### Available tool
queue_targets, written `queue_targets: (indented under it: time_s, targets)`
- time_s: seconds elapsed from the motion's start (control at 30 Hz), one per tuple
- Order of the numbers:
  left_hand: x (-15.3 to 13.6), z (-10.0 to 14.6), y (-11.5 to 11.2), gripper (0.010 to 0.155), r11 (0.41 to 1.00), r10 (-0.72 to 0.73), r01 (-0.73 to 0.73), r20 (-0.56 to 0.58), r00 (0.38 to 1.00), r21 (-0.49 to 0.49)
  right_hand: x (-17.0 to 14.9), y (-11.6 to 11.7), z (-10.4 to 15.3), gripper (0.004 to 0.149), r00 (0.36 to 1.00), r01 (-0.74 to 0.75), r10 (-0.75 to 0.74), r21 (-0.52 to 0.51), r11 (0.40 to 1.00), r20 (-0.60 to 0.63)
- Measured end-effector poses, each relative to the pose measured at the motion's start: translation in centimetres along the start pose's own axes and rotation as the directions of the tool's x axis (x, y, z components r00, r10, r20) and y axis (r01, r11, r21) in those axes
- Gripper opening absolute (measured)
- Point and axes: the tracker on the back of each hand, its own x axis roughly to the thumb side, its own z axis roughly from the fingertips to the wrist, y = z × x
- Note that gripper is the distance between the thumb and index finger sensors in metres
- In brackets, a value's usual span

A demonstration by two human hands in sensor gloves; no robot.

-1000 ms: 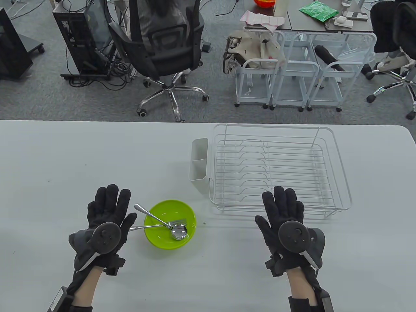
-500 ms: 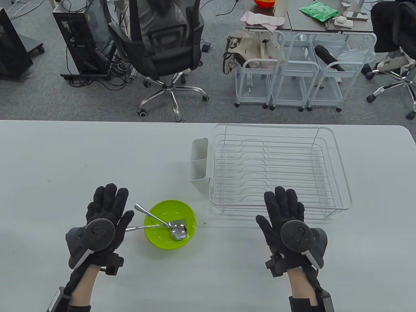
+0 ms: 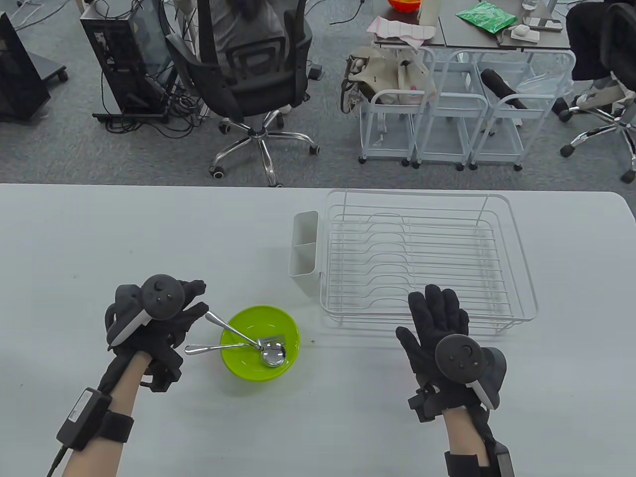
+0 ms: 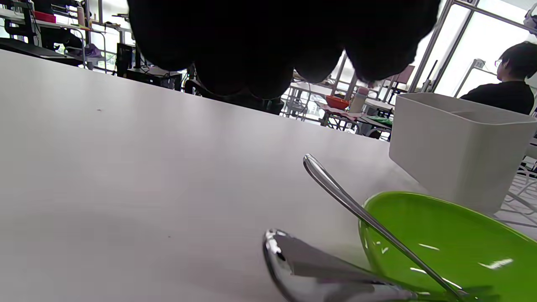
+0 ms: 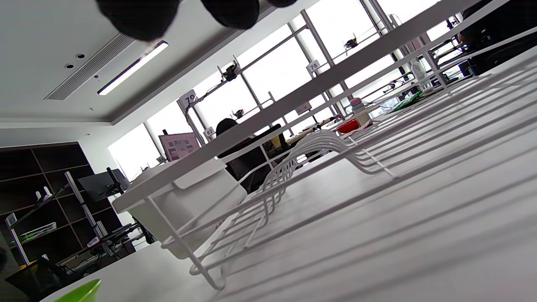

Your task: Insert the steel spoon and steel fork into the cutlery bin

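Observation:
The steel spoon (image 3: 233, 332) and steel fork (image 3: 218, 347) lie with their heads in a green bowl (image 3: 258, 316), handles sticking out to the left over its rim. My left hand (image 3: 201, 298) is just left of the bowl, empty, its fingertips close beside the spoon's handle end. In the left wrist view the spoon handle (image 4: 335, 191) and fork handle end (image 4: 293, 268) lie free below my fingers (image 4: 251, 63). The white cutlery bin (image 3: 304, 251) hangs on the left side of the dish rack (image 3: 516, 248). My right hand (image 3: 420, 313) lies open and flat at the rack's front edge.
The white wire dish rack fills the right middle of the table and shows close in the right wrist view (image 5: 293, 176), with the bin (image 5: 188, 201) at its left. The bin also shows in the left wrist view (image 4: 457, 147), behind the bowl (image 4: 440, 235).
My left hand has turned and moved forward and right to the spoon's handle end, uncovering the fork handle. My right hand shifted only slightly. Spoon and fork have not moved.

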Motion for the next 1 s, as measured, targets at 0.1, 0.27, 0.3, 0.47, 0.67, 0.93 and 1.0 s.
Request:
queue_targets:
  time_s: [0.1, 0.27, 0.3, 0.47, 0.67, 0.93, 1.0]
  targets:
    - [0.1, -1.2, -0.8, 0.060, 0.996, -0.037, 0.036, -0.013, 0.999, -0.087, 0.0, 0.0, 0.0, 0.070, 1.000, 0.005, -0.005, 0.002, 1.000, -0.003]
    - [-0.1, -2.2, -1.9, 0.065, 0.983, -0.041, 0.036, -0.027, 0.999, -0.182, 0.0, 0.0, 0.0, 0.070, 1.000, 0.008, -0.008, 0.013, 1.000, -0.006]
    - [-0.2, -2.4, -2.1, 0.065, 0.980, -0.032, 0.026, -0.029, 0.999, -0.196, 0.0, 0.0, 0.0, 0.070, 1.000, 0.009, -0.009, 0.014, 1.000, -0.006]
    - [-0.2, -3.0, -2.5, 0.061, 0.974, -0.005, -0.001, -0.025, 1.000, -0.227, -0.1, 0.0, 0.0, 0.070, 1.000, 0.011, -0.011, 0.017, 1.000, -0.006]
    - [0.0, -3.5, -2.9, 0.054, 0.971, 0.037, -0.040, -0.017, 0.999, -0.235, -0.1, 0.0, 0.0, 0.070, 1.000, -0.005, 0.005, 0.010, 1.000, -0.016]
    - [-0.1, -3.8, -3.0, 0.045, 0.978, 0.057, -0.057, -0.006, 0.998, -0.202, -0.2, -0.1, -0.1, 0.069, 1.000, 0.001, -0.001, 0.001, 1.000, -0.028]
    - [-0.1, -3.8, -2.8, 0.042, 0.977, 0.093, -0.092, -0.004, 0.996, -0.190, -0.3, -0.1, -0.1, 0.070, 0.999, 0.007, -0.007, -0.002, 1.000, -0.035]
